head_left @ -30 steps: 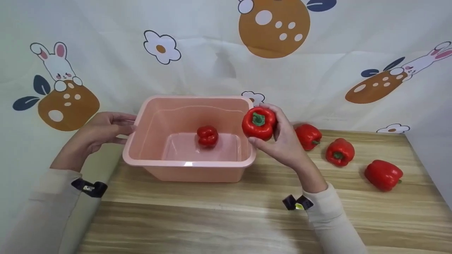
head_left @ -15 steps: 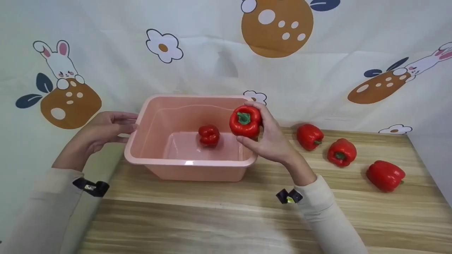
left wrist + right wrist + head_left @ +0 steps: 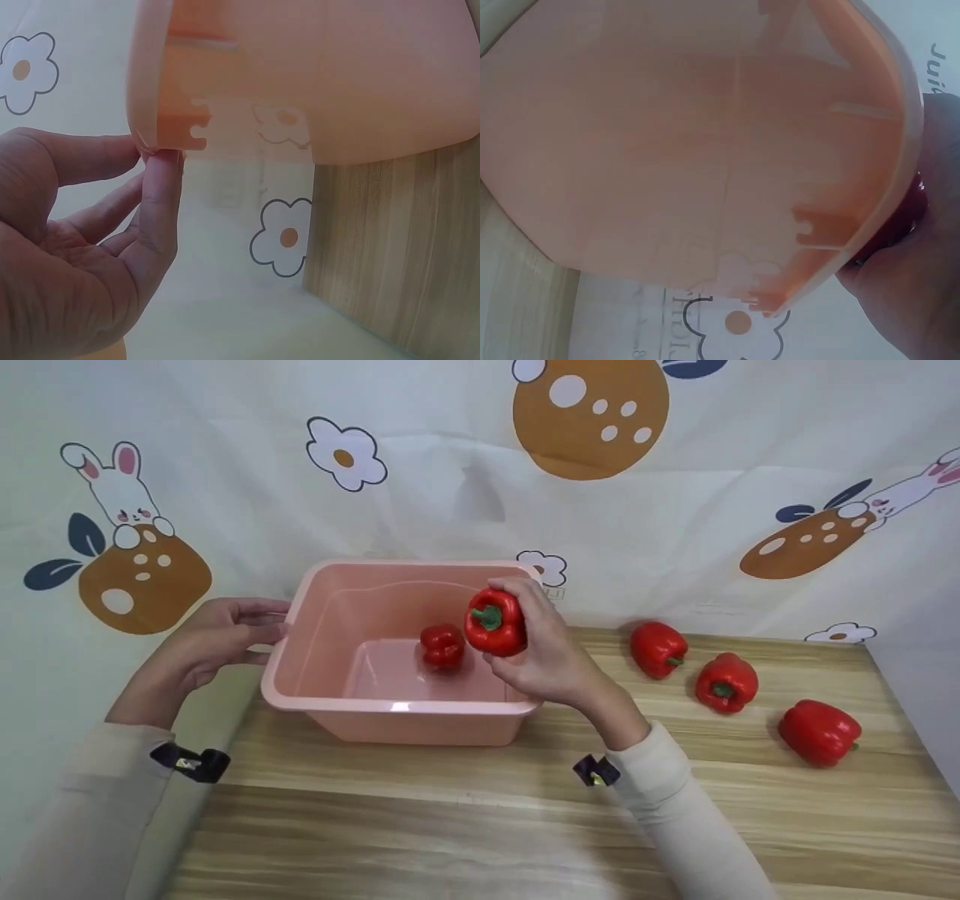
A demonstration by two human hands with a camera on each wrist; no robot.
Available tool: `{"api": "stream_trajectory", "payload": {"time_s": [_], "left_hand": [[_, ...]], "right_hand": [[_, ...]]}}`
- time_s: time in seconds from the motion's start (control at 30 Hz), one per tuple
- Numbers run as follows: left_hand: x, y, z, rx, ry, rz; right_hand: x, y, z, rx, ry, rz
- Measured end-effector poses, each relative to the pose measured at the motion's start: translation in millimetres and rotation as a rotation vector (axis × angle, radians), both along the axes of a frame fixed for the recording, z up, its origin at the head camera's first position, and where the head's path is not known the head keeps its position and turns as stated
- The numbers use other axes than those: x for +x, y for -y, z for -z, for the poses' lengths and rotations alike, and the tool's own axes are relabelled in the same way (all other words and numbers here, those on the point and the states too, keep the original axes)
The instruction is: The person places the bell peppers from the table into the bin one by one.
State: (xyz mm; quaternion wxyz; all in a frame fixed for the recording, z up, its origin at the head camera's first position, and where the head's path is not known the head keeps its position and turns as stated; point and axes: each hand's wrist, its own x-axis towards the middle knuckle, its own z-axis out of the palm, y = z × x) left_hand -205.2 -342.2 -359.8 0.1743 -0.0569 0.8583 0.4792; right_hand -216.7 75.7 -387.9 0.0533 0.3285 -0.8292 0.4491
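A pink plastic basin stands on the wooden table, with one red bell pepper lying on its floor. At the basin's left end, my left hand pinches the rim; the left wrist view shows thumb and fingers meeting at its lower edge. My right hand grips another red bell pepper, green stem facing left, over the right part of the basin. In the right wrist view the basin wall covers most of that hand, and only a sliver of the held pepper shows.
Three more red bell peppers lie to the right: one near the back, one in the middle and one farther out. Behind the table hangs a pale printed curtain, close to the basin's back edge.
My right hand has carried its pepper leftward, from beside the right rim to over the basin's inside. The left hand has kept its place at the left rim.
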Motion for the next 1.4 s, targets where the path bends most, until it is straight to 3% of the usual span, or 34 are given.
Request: {"api": "stream_trajectory", "payload": {"time_s": [0.37,0.6,0.73,1.0,1.4], "left_hand": [[1.0,-2,0.0,0.011,-0.003,0.009],[0.0,-2,-1.1,0.006,-0.007,0.009],[-0.8,-1,-1.3,0.007,-0.005,0.009],[-0.2,2,1.5,0.009,0.002,0.005],[2.5,2,2.3,0.024,0.002,-0.003]], "right_hand": [[-4.5,10,0.6,0.149,-0.163,0.032],[-1.3,15,-4.1,0.229,-0.087,0.048],[0.7,15,-8.1,0.171,-0.080,0.035],[-0.2,7,-7.0,0.035,-0.156,-0.034],[5.1,-20,1.7,-0.029,-0.108,0.036]]}}
